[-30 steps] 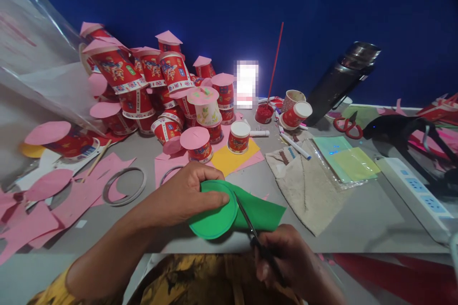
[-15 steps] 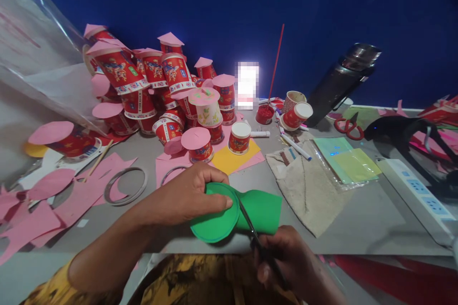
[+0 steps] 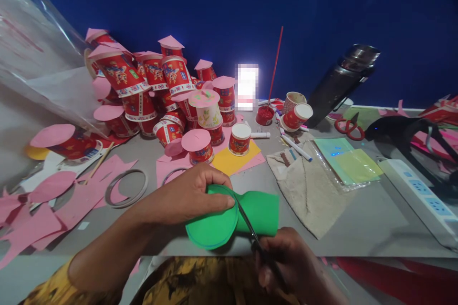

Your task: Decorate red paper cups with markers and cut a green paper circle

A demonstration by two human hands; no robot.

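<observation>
Near the table's front edge, my left hand (image 3: 200, 195) pinches a green paper sheet (image 3: 211, 226), thumb on top and fingers hidden beneath. The held part is a round shape with a drawn line along its rim. A strip of the same green paper (image 3: 261, 212) extends to the right. My right hand (image 3: 282, 257) is closed around the handles of dark scissors (image 3: 246, 214). The blades lie against the paper at the right side of the round part, close to my left thumb.
Red paper cups (image 3: 118, 71) with pink paper tops are piled at the back left. Pink scraps (image 3: 78, 195) and a tape ring (image 3: 127, 188) lie left. A cloth (image 3: 304, 190), red-handled scissors (image 3: 348, 128), a dark flask (image 3: 339, 86) and a power strip (image 3: 422, 195) are on the right.
The round green part has shifted slightly left and down and looks turned a little. Both hands keep their hold, and the scissor blades have moved slightly left.
</observation>
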